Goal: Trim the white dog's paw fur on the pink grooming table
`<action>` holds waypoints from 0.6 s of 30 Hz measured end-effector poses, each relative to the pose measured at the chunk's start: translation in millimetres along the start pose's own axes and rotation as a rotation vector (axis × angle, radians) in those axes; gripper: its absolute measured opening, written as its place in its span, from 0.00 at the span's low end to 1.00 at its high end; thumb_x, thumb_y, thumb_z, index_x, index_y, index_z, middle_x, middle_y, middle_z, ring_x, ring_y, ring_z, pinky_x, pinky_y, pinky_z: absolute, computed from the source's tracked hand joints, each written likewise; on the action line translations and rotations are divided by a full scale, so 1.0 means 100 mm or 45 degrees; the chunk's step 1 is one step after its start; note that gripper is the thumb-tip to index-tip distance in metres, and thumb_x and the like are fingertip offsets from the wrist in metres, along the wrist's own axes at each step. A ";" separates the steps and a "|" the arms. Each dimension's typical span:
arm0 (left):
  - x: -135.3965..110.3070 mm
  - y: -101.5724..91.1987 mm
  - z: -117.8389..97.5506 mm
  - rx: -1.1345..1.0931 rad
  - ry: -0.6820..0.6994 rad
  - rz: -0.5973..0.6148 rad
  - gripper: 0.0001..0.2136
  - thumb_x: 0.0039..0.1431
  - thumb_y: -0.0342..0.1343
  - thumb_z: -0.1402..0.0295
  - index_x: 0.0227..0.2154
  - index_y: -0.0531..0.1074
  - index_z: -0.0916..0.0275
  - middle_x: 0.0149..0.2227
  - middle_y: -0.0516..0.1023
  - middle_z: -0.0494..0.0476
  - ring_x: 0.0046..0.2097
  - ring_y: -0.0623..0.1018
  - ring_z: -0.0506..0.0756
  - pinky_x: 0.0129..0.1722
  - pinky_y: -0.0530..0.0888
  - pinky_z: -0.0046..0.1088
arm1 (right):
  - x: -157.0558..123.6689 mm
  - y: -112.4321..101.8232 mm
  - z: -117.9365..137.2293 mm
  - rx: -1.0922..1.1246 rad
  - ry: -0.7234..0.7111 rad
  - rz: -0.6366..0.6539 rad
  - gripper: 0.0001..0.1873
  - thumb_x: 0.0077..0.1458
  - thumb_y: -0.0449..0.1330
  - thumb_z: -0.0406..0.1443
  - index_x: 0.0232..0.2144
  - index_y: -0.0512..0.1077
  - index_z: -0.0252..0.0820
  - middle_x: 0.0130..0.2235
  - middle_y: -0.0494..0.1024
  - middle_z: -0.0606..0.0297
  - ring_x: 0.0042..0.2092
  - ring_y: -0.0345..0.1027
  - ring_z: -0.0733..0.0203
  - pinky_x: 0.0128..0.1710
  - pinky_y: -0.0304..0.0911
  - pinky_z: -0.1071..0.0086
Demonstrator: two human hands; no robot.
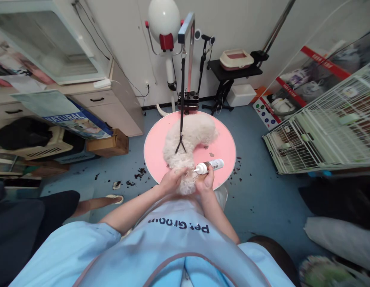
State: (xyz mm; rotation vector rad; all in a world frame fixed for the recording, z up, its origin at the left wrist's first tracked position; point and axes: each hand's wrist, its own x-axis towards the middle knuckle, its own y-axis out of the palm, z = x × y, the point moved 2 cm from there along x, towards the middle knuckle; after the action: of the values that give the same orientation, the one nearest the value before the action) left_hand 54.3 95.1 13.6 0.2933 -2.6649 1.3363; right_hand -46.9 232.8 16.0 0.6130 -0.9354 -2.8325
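A curly white dog (185, 135) is on a round pink grooming table (152, 155), its body curved and its head towards me. A black loop (181, 145) lies around its neck area. My left hand (172, 181) grips the dog's head (186, 185) from the left, fingers closed in the fur. In my right hand (205, 182) is a white squeeze bottle (211, 165), tilted nearly flat. Its narrow nozzle points left at the side of the head, but whether it touches is unclear. The dog's face is hidden from me.
A metal grooming arm (189, 52) rises behind the table and holds the black strap (182, 87). Dark hair clumps (140, 173) litter the blue floor. A white wire cage (316, 139) stands right, a cardboard box (110, 143) left. Another person's foot (116, 198) is at the left.
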 end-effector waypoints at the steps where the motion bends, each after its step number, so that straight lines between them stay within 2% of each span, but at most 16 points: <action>1: -0.01 -0.01 0.01 -0.012 0.031 0.003 0.23 0.60 0.43 0.76 0.57 0.67 0.60 0.56 0.72 0.62 0.55 0.73 0.58 0.52 0.74 0.38 | -0.01 0.01 0.00 0.001 -0.001 -0.004 0.17 0.48 0.58 0.51 0.28 0.69 0.45 0.26 0.76 0.67 0.30 0.73 0.57 0.37 0.73 0.59; 5: -0.02 -0.02 0.04 -0.046 -0.041 -0.080 0.18 0.60 0.49 0.71 0.53 0.72 0.62 0.51 0.76 0.63 0.51 0.77 0.59 0.51 0.75 0.38 | -0.14 0.03 0.03 -0.033 -0.058 -0.031 0.15 0.49 0.60 0.48 0.33 0.71 0.44 0.31 0.79 0.66 0.34 0.74 0.58 0.41 0.72 0.59; 8: -0.02 -0.02 0.02 -0.067 -0.042 -0.130 0.16 0.61 0.51 0.68 0.50 0.74 0.63 0.48 0.78 0.62 0.49 0.78 0.59 0.49 0.76 0.38 | -0.32 0.02 0.14 -0.090 -0.189 -0.036 0.17 0.47 0.64 0.43 0.40 0.70 0.46 0.39 0.79 0.67 0.41 0.74 0.60 0.49 0.68 0.60; 12: 0.01 0.00 -0.02 -0.101 -0.036 -0.127 0.16 0.60 0.50 0.71 0.49 0.74 0.64 0.48 0.79 0.62 0.48 0.78 0.59 0.48 0.76 0.37 | -0.55 0.04 0.28 -0.311 -0.300 0.115 0.25 0.40 0.70 0.39 0.43 0.71 0.43 0.44 0.79 0.61 0.47 0.73 0.54 0.54 0.64 0.56; 15: 0.02 0.01 -0.05 -0.128 -0.040 -0.118 0.16 0.58 0.50 0.72 0.48 0.75 0.64 0.47 0.79 0.62 0.47 0.79 0.59 0.47 0.76 0.37 | -0.63 0.07 0.30 -0.568 -0.366 0.220 0.25 0.42 0.69 0.39 0.44 0.71 0.40 0.46 0.78 0.56 0.49 0.72 0.52 0.56 0.62 0.52; 18: 0.02 0.00 -0.08 -0.151 -0.025 -0.115 0.16 0.56 0.52 0.72 0.47 0.75 0.65 0.45 0.80 0.62 0.46 0.79 0.58 0.46 0.76 0.36 | -0.65 0.09 0.30 -0.678 -0.455 0.232 0.26 0.44 0.68 0.40 0.46 0.70 0.39 0.48 0.77 0.54 0.50 0.72 0.51 0.56 0.62 0.51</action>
State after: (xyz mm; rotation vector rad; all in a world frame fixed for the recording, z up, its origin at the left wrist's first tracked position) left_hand 52.3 101.7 18.9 0.4082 -2.6982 1.1505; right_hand 0.0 256.1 65.6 -0.0378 -0.2143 -2.8777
